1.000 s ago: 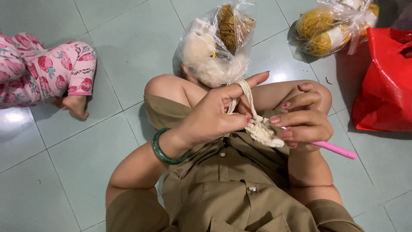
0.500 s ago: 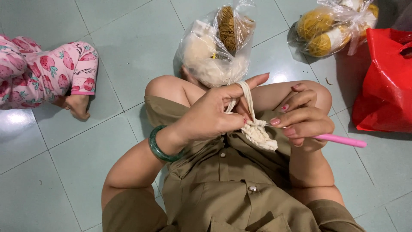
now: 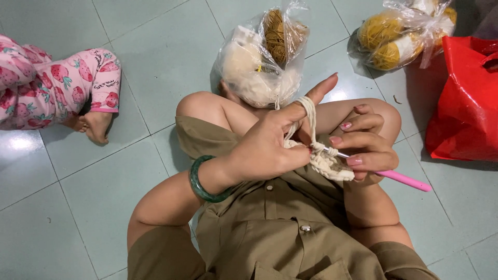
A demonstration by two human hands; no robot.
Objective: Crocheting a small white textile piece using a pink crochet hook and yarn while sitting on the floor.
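Mid-stitch: right hand grips pink crochet hook, left hand pinches cream crochet piece w/ yarn over finger. Next prob needs steady yarn tension.

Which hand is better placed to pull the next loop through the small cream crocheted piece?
Probably the right hand: it already holds the pink plastic crochet hook, whose tip sits at the small cream crocheted piece. The left hand has cream yarn wrapped over its forefinger and pinches the piece.
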